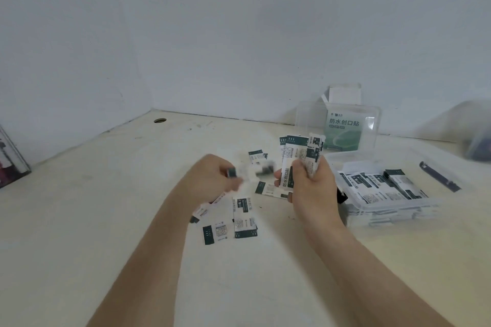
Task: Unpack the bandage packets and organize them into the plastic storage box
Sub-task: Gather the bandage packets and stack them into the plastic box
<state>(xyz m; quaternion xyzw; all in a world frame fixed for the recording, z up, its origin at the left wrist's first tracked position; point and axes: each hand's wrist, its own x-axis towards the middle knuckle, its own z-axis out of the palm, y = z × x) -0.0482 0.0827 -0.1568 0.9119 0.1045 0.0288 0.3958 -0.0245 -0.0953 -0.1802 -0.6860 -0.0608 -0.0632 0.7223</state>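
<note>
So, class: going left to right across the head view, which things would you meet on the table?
Dark framed object at the left edge → table hole → left hand → right hand → plastic storage box → dark pen-like object.

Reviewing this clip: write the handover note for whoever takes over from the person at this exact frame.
Left hand: pinching one blurred packet.
Right hand: gripping a fanned bundle of packets.
Storage box: open at right, its lid raised behind, a layer of packets already inside.
Carton: opened, behind the lid.
Left to do: loose packets on the table, plus those in hand, go into the box.
</note>
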